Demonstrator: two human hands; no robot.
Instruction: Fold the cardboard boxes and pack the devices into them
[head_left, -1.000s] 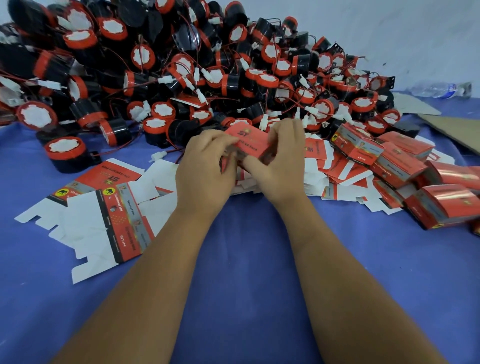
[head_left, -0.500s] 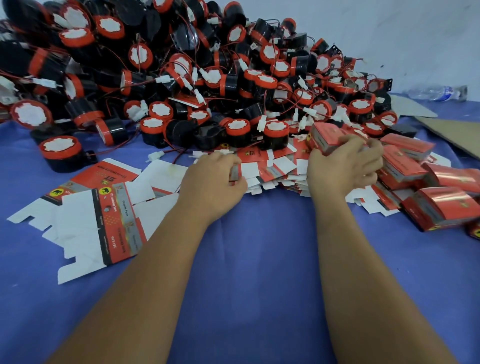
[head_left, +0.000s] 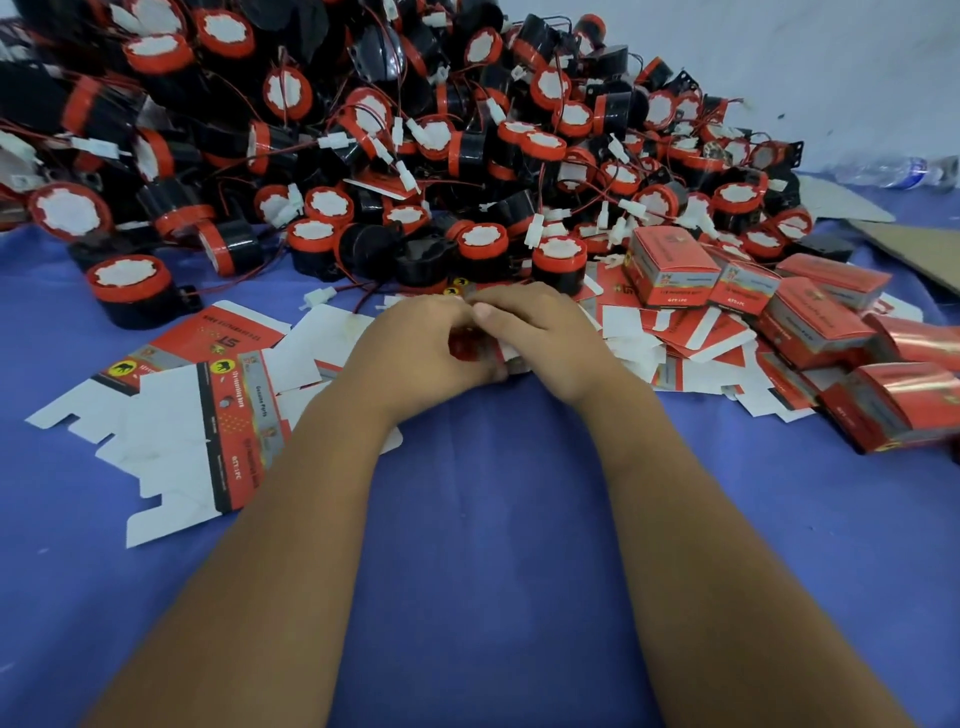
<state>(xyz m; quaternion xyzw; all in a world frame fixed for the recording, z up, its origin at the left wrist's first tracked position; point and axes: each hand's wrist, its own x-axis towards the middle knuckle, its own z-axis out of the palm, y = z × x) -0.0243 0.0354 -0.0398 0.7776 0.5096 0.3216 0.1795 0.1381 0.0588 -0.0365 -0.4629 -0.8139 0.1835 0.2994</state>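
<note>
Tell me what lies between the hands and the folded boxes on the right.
In the head view, loose flat box blanks cover the cloth between the right hand and the folded boxes.

Table (head_left: 493, 519): heap of devices (head_left: 415, 130) along the far side, against the wall (head_left: 779, 52). Flat box blanks (head_left: 197, 415) at near left. Both hands, left hand (head_left: 421, 353) and right hand (head_left: 540, 338), touching at centre, before the heap, over more loose blanks (head_left: 675, 338). Folded boxes (head_left: 810, 322) to the right. Bottle (head_left: 883, 171) and cardboard sheet (head_left: 914, 249) at far right.
</note>
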